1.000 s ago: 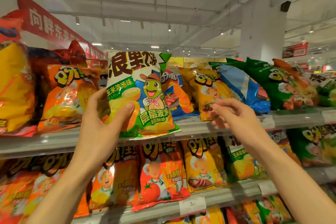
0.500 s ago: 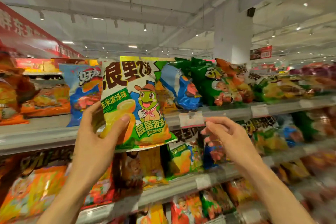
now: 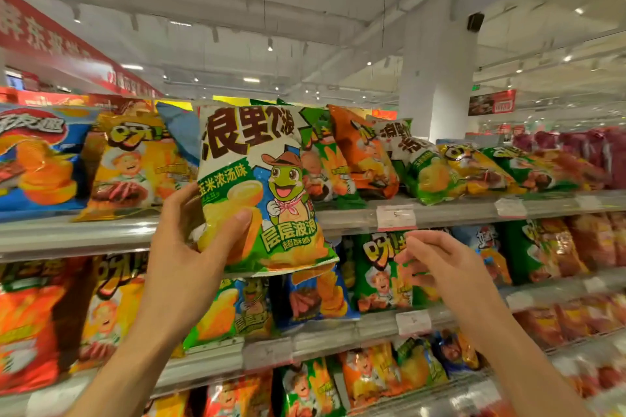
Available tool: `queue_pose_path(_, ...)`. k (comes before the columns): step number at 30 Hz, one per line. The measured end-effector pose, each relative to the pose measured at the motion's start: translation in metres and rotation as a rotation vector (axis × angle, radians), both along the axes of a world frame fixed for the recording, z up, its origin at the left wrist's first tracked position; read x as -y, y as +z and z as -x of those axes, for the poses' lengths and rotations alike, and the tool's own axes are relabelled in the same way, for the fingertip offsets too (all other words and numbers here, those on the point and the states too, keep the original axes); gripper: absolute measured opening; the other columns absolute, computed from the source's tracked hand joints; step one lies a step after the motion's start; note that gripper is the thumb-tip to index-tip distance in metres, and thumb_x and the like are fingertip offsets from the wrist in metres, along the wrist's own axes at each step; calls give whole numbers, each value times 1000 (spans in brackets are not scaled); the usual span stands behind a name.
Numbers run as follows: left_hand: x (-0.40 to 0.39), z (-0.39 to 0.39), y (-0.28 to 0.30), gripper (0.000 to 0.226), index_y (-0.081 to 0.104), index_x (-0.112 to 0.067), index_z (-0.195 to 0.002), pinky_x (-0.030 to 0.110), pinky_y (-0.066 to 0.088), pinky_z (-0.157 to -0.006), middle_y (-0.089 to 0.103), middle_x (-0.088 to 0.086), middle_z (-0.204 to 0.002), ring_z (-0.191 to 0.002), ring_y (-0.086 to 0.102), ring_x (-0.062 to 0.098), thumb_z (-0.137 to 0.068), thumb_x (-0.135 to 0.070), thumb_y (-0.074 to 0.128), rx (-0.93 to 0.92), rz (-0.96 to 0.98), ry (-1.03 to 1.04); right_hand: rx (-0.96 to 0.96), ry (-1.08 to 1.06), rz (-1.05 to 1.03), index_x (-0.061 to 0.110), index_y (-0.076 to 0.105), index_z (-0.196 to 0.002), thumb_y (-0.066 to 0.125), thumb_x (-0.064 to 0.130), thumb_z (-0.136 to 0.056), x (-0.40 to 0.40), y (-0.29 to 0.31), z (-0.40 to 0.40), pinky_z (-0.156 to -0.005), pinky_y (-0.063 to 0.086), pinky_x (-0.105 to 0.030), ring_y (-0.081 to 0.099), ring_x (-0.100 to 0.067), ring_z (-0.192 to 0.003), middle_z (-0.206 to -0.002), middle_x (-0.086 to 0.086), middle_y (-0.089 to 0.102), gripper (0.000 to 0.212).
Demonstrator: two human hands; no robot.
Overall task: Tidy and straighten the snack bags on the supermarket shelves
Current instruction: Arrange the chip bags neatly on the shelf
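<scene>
Head view: glossy crinkly green-white chip bag [image 3: 261, 189] in L hand [image 3: 189, 257]

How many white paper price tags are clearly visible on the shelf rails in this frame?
4. Two are on the upper shelf rail, one at centre and one further right. Two are on the rail below, one under the right hand and a blurred one rightward. Others may be blurred or hidden.

The held chip bag [image 3: 261, 189] is white on top with dark brown characters, green and yellow below, printed with a green cartoon frog in a brown hat and pink neckerchief. Left on the top shelf lies a blue bag [image 3: 37, 159] with orange curls, beside a yellow-orange bag [image 3: 132, 162]. The banner [image 3: 50, 37] is red with pale characters.
</scene>
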State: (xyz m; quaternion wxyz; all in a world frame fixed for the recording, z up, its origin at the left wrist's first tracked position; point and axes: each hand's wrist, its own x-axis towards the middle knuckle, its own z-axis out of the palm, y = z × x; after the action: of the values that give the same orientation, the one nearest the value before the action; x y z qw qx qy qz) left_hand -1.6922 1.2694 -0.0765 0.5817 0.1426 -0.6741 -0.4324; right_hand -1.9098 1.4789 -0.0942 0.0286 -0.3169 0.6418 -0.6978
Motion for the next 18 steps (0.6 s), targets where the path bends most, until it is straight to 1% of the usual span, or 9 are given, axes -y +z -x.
queue_pose_path(1, -2, 7, 3, 67, 48, -33, -138, 13, 49, -86, 64, -19, -126, -114, 59, -10, -77, -46, 73, 5, 1, -6, 1, -2, 1, 12, 69, -109, 63, 21, -99, -2, 1, 9, -65, 61, -28, 72, -18, -71, -86, -9, 78, 15)
queue_pose_path(3, -4, 20, 8, 72, 47, -33, -141, 26, 50, -95, 63, -16, -131, -121, 59, 0, -77, -51, 73, 5, 8, -7, -3, -7, 5, 10, 68, -110, 63, 20, -98, -3, 6, 24, -62, 60, -25, 72, -20, -71, -86, -11, 78, 16)
queue_pose_path(4, -5, 26, 13, 74, 46, -33, -142, 29, 49, -99, 61, -15, -133, -123, 58, 3, -76, -53, 72, 6, 22, -8, -2, -13, 12, 9, 68, -110, 63, 19, -98, -4, 9, 30, -61, 60, -24, 71, -20, -71, -86, -11, 78, 16)
queue_pose_path(6, -6, 37, 25, 77, 46, -32, -143, 31, 47, -103, 60, -13, -135, -125, 57, 5, -75, -55, 72, 0, 47, -5, -1, -20, 27, 10, 68, -110, 64, 19, -99, -2, 15, 41, -60, 60, -22, 71, -19, -73, -88, -12, 78, 16)
queue_pose_path(9, -3, 51, 39, 74, 46, -30, -143, 38, 50, -105, 61, -13, -133, -122, 59, 6, -78, -53, 73, -14, 66, 10, -43, -18, 29, 11, 68, -112, 63, 22, -99, 2, 26, 57, -65, 60, -23, 71, -20, -76, -90, -10, 78, 17)
queue_pose_path(12, 1, 61, 48, 72, 44, -33, -142, 41, 52, -103, 62, -12, -132, -119, 61, 8, -79, -53, 73, -15, 83, 21, -101, -41, 16, 16, 68, -113, 63, 26, -100, 12, 39, 75, -76, 62, -32, 73, -19, -78, -89, -4, 79, 17)
queue_pose_path(14, 3, 69, 54, 70, 44, -33, -142, 40, 53, -101, 63, -12, -130, -117, 62, 8, -80, -51, 73, -16, 94, 30, -151, -54, 8, 18, 68, -111, 64, 27, -100, 18, 46, 87, -80, 63, -39, 74, -24, -81, -88, -3, 79, 15)
queue_pose_path(16, 3, 77, 58, 71, 44, -30, -144, 38, 54, -99, 62, -11, -130, -116, 62, 7, -81, -49, 73, -13, 108, 49, -206, -63, -4, 19, 68, -109, 64, 29, -100, 23, 53, 101, -79, 63, -39, 74, -24, -82, -88, -2, 78, 15)
queue_pose_path(18, 2, 87, 60, 75, 42, -28, -147, 35, 53, -98, 61, -10, -131, -117, 61, 8, -81, -49, 73, -8, 115, 71, -263, -89, -38, 20, 67, -110, 64, 31, -99, 28, 62, 117, -77, 63, -35, 74, -17, -80, -88, 1, 78, 16)
